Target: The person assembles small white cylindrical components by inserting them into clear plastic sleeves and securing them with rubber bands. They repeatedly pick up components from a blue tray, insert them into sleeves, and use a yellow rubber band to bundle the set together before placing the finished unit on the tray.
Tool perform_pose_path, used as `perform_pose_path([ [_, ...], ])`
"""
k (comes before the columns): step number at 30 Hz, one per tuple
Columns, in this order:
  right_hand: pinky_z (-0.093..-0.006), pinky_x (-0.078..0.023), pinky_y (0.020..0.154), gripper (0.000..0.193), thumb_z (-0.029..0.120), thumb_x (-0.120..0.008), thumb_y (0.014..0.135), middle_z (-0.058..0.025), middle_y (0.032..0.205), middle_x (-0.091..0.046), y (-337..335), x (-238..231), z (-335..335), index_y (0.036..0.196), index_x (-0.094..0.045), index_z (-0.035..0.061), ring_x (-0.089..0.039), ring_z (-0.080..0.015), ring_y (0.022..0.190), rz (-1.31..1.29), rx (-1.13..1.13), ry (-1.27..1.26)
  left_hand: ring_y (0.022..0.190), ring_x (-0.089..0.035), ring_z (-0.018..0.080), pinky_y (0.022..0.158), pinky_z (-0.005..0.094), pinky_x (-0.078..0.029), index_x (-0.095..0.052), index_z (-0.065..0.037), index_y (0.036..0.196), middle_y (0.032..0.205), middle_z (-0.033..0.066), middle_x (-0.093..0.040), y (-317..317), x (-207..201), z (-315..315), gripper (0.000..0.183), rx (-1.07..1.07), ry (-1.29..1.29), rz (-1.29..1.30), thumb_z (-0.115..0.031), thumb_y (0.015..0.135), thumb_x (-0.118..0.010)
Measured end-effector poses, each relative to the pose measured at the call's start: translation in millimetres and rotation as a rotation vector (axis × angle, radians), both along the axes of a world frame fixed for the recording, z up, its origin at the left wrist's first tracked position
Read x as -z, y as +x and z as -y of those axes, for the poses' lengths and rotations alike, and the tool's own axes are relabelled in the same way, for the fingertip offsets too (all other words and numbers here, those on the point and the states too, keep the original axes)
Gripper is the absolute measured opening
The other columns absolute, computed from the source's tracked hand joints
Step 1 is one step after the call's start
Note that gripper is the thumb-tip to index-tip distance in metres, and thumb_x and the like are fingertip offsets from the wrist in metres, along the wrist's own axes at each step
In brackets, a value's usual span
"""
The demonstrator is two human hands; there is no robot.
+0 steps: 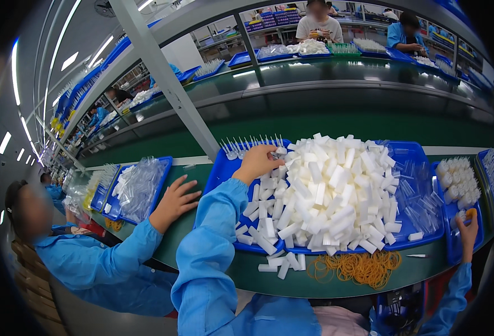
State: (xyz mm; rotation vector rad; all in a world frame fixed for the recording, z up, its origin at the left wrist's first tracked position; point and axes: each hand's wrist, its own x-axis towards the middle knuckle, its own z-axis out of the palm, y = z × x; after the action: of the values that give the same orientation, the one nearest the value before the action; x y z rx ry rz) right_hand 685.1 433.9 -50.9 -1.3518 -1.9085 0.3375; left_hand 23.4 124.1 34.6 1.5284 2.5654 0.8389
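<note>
At center of frame, white blocks [331,190] heaped loose, many apparently left; thin-tipped pieces [242,150], seemingly done, stand upper left of heap, by your curled left hand [259,162]. Your right hand [468,229], far right, bent; both grips unclear.

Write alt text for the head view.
A person's left hand is beside a heap of white foam-like blocks on blue plastic trays, the right hand at a smaller blue tray. Tangled orange rubber bands lie in front; a blue-sleeved co-worker at left.

text: none legible | labels: none legible | signs: none legible
</note>
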Motion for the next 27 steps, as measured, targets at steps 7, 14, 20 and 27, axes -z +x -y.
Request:
perform_pose_path([
  [7,-0.0221,-0.038,0.06,0.052,0.012,-0.067,0.071,-0.0019,0.102,-0.052,-25,-21,27,0.119,-0.052,0.0038,-0.044,-0.0092,0.066,-0.061,-0.114,0.099,0.068,-0.061,0.0236,0.06,0.0334,-0.046,-0.068,-0.008,0.094,0.071,0.0072,-0.063,1,-2,1,0.032,-0.039,-0.042,-0.044,-0.024,0.066,-0.072],
  [14,-0.023,-0.038,0.062,0.05,0.006,-0.065,0.071,-0.0019,0.098,-0.053,-30,-28,26,0.119,-0.053,0.0045,-0.042,-0.0096,0.066,0.013,-0.134,0.093,0.077,-0.063,0.0258,0.067,0.0362,-0.049,-0.067,-0.01,0.098,0.085,0.011,-0.064,-9,-14,54,0.027,-0.014,0.074,-0.163,-0.016,0.072,-0.064],
  [20,-0.0295,-0.045,0.074,0.053,0.01,-0.07,0.07,-0.0096,0.103,-0.057,-24,-44,17,0.12,-0.053,0.0053,-0.055,-0.0205,0.086,0.083,-0.011,0.164,0.083,-0.06,0.0139,0.074,0.0246,-0.048,-0.057,-0.001,0.112,0.1,0.0057,-0.061,60,-61,81,0.032,-0.153,0.356,0.418,-0.017,0.085,-0.06],
  [27,-0.0319,-0.046,0.075,0.041,0.018,-0.073,0.07,-0.0112,0.104,-0.059,-68,-48,3,0.107,-0.06,0.0068,-0.057,-0.0259,0.088,0.16,-0.027,0.327,0.096,-0.057,0.0187,0.086,0.0315,-0.047,-0.046,-0.004,0.118,0.106,0.0097,-0.056,83,-31,196,0.034,-0.065,0.873,1.059,-0.011,0.086,-0.057],
])
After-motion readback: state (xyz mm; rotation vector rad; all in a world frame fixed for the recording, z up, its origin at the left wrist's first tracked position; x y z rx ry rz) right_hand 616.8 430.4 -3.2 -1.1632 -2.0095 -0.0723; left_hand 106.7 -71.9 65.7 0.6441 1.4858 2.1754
